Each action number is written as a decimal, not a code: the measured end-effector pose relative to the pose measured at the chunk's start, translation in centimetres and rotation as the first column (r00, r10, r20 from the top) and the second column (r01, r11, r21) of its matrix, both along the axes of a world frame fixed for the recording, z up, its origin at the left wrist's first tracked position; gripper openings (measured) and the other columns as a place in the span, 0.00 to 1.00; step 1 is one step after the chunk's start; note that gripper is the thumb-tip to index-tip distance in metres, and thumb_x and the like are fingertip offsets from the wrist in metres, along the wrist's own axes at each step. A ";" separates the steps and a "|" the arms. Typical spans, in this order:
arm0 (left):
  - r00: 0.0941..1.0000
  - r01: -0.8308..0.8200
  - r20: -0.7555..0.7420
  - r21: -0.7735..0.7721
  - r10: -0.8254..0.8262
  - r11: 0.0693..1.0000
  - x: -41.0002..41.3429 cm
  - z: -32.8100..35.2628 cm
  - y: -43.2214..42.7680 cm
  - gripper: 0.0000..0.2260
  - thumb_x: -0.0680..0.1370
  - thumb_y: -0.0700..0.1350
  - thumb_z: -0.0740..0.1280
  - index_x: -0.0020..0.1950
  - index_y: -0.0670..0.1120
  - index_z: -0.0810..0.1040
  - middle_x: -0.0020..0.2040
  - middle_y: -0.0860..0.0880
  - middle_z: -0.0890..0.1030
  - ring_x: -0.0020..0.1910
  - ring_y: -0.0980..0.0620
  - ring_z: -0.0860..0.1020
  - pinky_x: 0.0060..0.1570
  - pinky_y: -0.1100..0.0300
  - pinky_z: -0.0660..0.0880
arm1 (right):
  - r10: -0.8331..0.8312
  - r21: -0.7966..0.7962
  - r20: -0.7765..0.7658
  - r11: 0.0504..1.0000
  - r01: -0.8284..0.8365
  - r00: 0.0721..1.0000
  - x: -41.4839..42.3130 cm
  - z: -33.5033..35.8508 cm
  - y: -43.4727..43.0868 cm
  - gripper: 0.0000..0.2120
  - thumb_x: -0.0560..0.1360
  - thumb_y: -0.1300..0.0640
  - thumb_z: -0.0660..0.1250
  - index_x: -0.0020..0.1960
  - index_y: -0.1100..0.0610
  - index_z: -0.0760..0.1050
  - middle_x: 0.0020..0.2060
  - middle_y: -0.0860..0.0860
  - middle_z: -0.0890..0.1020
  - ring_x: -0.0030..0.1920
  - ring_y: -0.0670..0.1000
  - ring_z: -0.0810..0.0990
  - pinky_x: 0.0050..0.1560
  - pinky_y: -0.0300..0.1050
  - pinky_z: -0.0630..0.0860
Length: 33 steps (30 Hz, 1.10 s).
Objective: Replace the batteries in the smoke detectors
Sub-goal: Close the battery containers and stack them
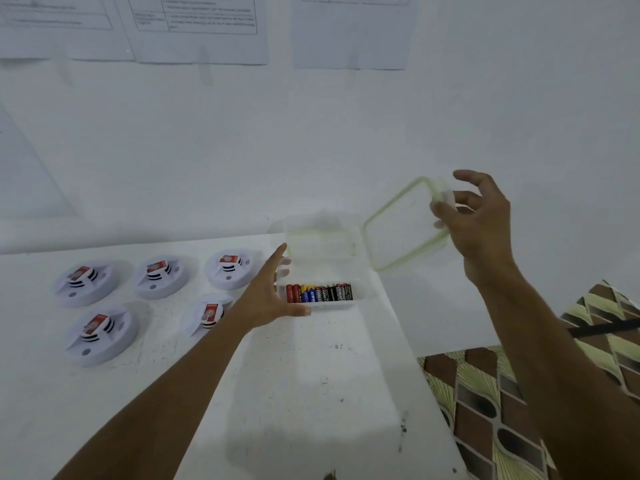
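Batteries [319,293], small, hard and light, lie in a row inside the clear plastic container [358,271] on the white table [311,393]. Left hand [266,292] steadies its side, fingers spread. Right hand [474,216] pinches the green-rimmed clear lid [401,226] aloft. Five round white smoke detectors [100,336] sit left; grip each battery mid-barrel.

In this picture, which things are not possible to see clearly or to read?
All in the head view:
- Wall papers: text too blurred to read; the top edge cuts them.
- Batteries: labels too small; exact count unclear.
- Nearest smoke detector: partly hidden by the left hand.
- Clear container: walls hard to trace against the white wall.
- Lid: one corner covered by the right hand.
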<state>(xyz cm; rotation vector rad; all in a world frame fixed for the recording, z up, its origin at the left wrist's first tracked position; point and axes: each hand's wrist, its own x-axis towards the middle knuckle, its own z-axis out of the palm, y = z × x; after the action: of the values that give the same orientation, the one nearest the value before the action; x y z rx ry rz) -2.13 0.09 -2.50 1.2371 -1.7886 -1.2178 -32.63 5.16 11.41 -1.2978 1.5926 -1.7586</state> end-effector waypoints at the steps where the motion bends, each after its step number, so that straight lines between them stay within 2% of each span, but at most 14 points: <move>1: 0.999 0.012 0.039 0.001 -0.012 1.000 0.1 0.1 0.0 0.57 0.60 0.49 0.82 0.78 0.56 0.47 0.76 0.51 0.61 0.75 0.50 0.61 0.66 0.56 0.65 | 0.026 -0.010 0.048 1.000 -0.026 0.998 0.6 -0.2 0.0 0.22 0.71 0.65 0.74 0.62 0.52 0.74 0.44 0.54 0.84 0.38 0.51 0.82 0.39 0.42 0.81; 4: 0.988 0.014 0.154 -0.036 -0.008 0.999 0.8 0.9 0.2 0.59 0.61 0.54 0.81 0.79 0.55 0.41 0.79 0.53 0.54 0.76 0.54 0.55 0.71 0.55 0.57 | 0.118 0.011 0.220 0.992 -0.123 0.968 2.4 -1.5 -0.3 0.21 0.71 0.70 0.73 0.61 0.56 0.74 0.41 0.56 0.82 0.39 0.51 0.81 0.40 0.47 0.82; 6: 0.993 -0.039 0.107 -0.082 0.047 0.996 1.4 2.4 0.5 0.54 0.64 0.58 0.77 0.79 0.55 0.44 0.76 0.56 0.60 0.73 0.56 0.61 0.70 0.55 0.61 | 0.166 0.044 0.309 0.981 -0.188 0.937 3.6 -2.6 -0.5 0.21 0.71 0.71 0.73 0.60 0.56 0.73 0.42 0.57 0.81 0.40 0.53 0.80 0.39 0.46 0.81; 8: 0.994 -0.094 0.041 -0.101 0.098 0.990 1.8 3.7 0.5 0.45 0.69 0.57 0.73 0.79 0.56 0.50 0.68 0.56 0.72 0.61 0.58 0.74 0.61 0.58 0.71 | 0.202 0.089 0.352 0.965 -0.248 0.914 4.7 -3.6 -0.7 0.21 0.71 0.70 0.73 0.60 0.56 0.73 0.42 0.57 0.82 0.41 0.53 0.81 0.41 0.47 0.81; 10: 0.995 -0.094 0.022 -0.093 0.096 0.991 2.1 4.6 0.4 0.38 0.74 0.50 0.73 0.78 0.55 0.54 0.53 0.52 0.81 0.42 0.56 0.81 0.49 0.60 0.76 | 0.241 0.113 0.371 0.947 -0.301 0.897 5.7 -4.3 -1.0 0.22 0.71 0.70 0.74 0.60 0.56 0.73 0.42 0.56 0.83 0.42 0.53 0.82 0.44 0.50 0.82; 12: 0.991 -0.130 -0.006 -0.106 0.130 0.986 2.6 4.9 0.1 0.34 0.75 0.42 0.72 0.76 0.55 0.60 0.43 0.48 0.81 0.30 0.53 0.77 0.38 0.59 0.75 | 0.270 0.124 0.330 0.938 -0.325 0.905 6.1 -4.8 -1.4 0.21 0.71 0.69 0.73 0.61 0.56 0.73 0.43 0.56 0.84 0.44 0.53 0.83 0.49 0.52 0.82; 14: 0.976 -0.218 -0.049 -0.138 0.214 0.966 3.1 5.2 0.1 0.30 0.76 0.38 0.71 0.73 0.55 0.65 0.43 0.45 0.80 0.26 0.52 0.74 0.29 0.59 0.73 | 0.282 0.157 0.207 0.935 -0.317 0.937 6.2 -5.1 -1.8 0.19 0.73 0.66 0.74 0.61 0.55 0.75 0.44 0.57 0.86 0.47 0.52 0.84 0.53 0.48 0.79; 16: 0.963 -0.256 -0.124 -0.155 0.238 0.954 3.4 5.6 0.1 0.26 0.77 0.35 0.68 0.71 0.55 0.69 0.45 0.43 0.79 0.27 0.48 0.79 0.28 0.59 0.74 | 0.290 0.187 0.138 0.931 -0.313 0.947 6.0 -5.3 -2.0 0.18 0.72 0.63 0.75 0.60 0.53 0.76 0.44 0.55 0.87 0.47 0.49 0.84 0.50 0.41 0.76; 20: 0.952 -0.229 -0.240 -0.148 0.189 0.962 3.3 5.8 0.2 0.24 0.78 0.28 0.60 0.68 0.52 0.73 0.50 0.39 0.78 0.40 0.42 0.84 0.46 0.53 0.82 | 0.319 0.174 0.111 0.926 -0.334 0.941 5.7 -6.0 -2.4 0.15 0.75 0.65 0.72 0.59 0.53 0.77 0.40 0.51 0.86 0.39 0.48 0.79 0.41 0.44 0.75; 22: 0.946 -0.226 -0.268 -0.154 0.180 0.962 3.6 5.4 0.3 0.22 0.78 0.30 0.60 0.68 0.49 0.73 0.52 0.41 0.80 0.46 0.44 0.84 0.51 0.53 0.81 | 0.357 0.141 0.148 0.915 -0.377 0.922 5.2 -6.7 -2.3 0.16 0.76 0.70 0.68 0.60 0.56 0.77 0.41 0.52 0.86 0.44 0.50 0.81 0.50 0.48 0.78; 25: 0.938 -0.198 -0.318 -0.169 0.136 0.966 3.9 4.5 0.6 0.16 0.81 0.40 0.58 0.68 0.45 0.72 0.53 0.43 0.82 0.53 0.46 0.81 0.54 0.54 0.79 | 0.410 0.116 0.236 0.888 -0.444 0.881 4.4 -7.8 -1.6 0.20 0.76 0.75 0.61 0.63 0.59 0.75 0.50 0.59 0.85 0.53 0.54 0.82 0.60 0.49 0.75; 28: 0.968 -0.210 -0.189 -0.237 0.167 0.948 3.0 3.3 0.8 0.13 0.82 0.41 0.61 0.67 0.45 0.72 0.51 0.50 0.82 0.51 0.54 0.81 0.54 0.57 0.79 | 0.407 0.133 0.272 0.882 -0.453 0.872 4.4 -9.1 -1.4 0.18 0.77 0.72 0.62 0.63 0.58 0.75 0.52 0.59 0.85 0.55 0.54 0.82 0.62 0.49 0.74; 30: 0.983 -0.179 -0.036 -0.339 0.177 0.924 2.3 2.1 1.0 0.15 0.80 0.42 0.66 0.66 0.48 0.72 0.50 0.56 0.81 0.48 0.58 0.80 0.50 0.59 0.78 | 0.351 0.190 0.157 0.906 -0.377 0.923 4.8 -10.4 -1.4 0.15 0.77 0.68 0.66 0.60 0.55 0.77 0.50 0.54 0.86 0.55 0.50 0.82 0.61 0.49 0.73; 33: 0.980 -0.167 0.030 -0.427 0.199 0.889 1.8 0.3 1.2 0.20 0.76 0.40 0.70 0.67 0.47 0.73 0.52 0.60 0.79 0.48 0.59 0.79 0.49 0.61 0.77 | 0.301 0.219 -0.002 0.931 -0.293 0.954 5.5 -12.1 -1.1 0.12 0.74 0.64 0.72 0.56 0.52 0.79 0.49 0.47 0.86 0.55 0.44 0.82 0.58 0.43 0.75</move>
<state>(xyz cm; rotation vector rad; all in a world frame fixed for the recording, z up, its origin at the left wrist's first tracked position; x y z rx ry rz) -0.30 1.27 -2.17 1.1688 -1.8160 -0.6370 -27.11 4.09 -0.70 -1.3854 1.4683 -1.3469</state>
